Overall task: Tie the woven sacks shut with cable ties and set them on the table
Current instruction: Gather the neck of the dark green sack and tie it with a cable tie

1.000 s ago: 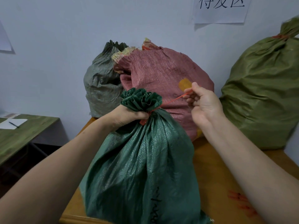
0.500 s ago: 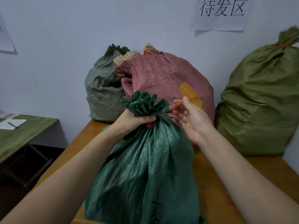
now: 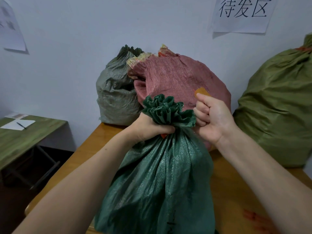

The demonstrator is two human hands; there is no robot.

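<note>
A dark green woven sack [image 3: 160,183] stands upright at the near edge of the wooden table [image 3: 236,191]. My left hand [image 3: 148,129] grips its gathered neck just under the ruffled top. A short piece of the orange cable tie [image 3: 163,135] shows below that hand's fingers. Beside the ruffle on the right, my right hand [image 3: 212,119] is curled into a fist. The tie's tail does not show; it seems to be hidden inside that fist.
Behind stand a red sack [image 3: 177,78], a grey-green sack [image 3: 114,95] and, at right, a big olive sack [image 3: 278,107] tied in orange. Spare orange ties [image 3: 253,217] lie on the table at right. A green side table [image 3: 25,137] with paper and pen stands left.
My right hand came back from pulling the orange tail out to the right and now closes into a fist at the sack's neck. The left hand kept its grip.
</note>
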